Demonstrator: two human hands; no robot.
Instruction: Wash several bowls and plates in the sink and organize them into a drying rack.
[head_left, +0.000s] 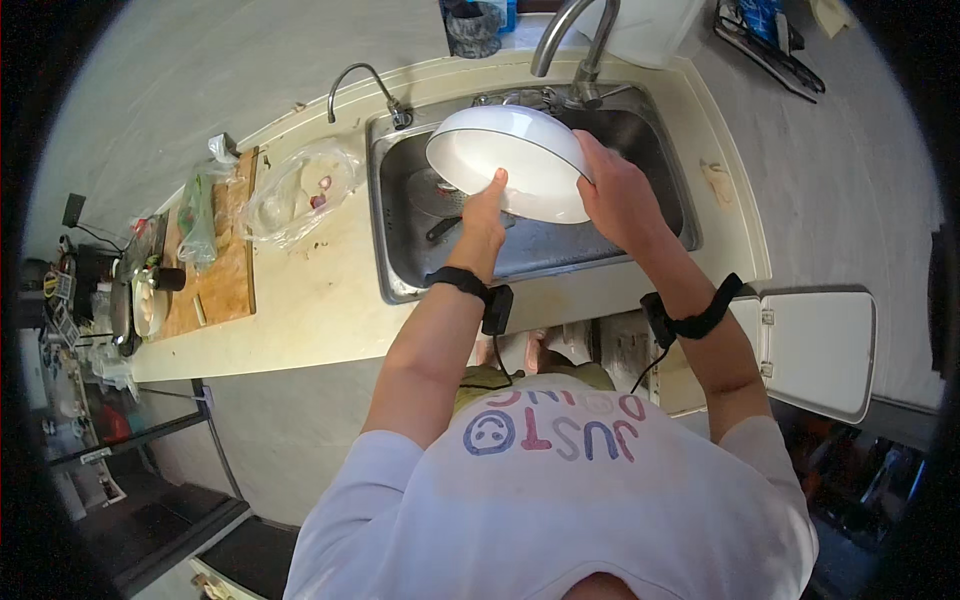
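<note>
A large white bowl (514, 161) with a thin dark rim is held tilted over the stainless steel sink (555, 244), its inside facing me. My left hand (486, 210) grips the near edge, thumb on the inner wall and its other fingers hidden beneath. On the right side, my right hand (615, 184) clasps the rim. Below the bowl, partly covered by it, a round perforated metal utensil (431, 193) and a black handle (443, 228) lie in the sink. The large faucet (581, 52) arches behind the bowl; whether water runs is not visible.
A small gooseneck tap (367, 75) stands at the sink's back left. Left on the counter are a clear plastic bag (300, 191) with shallots and a wooden cutting board (236, 262) bearing a bag of greens (196, 217). An open cabinet door (819, 352) juts out at lower right.
</note>
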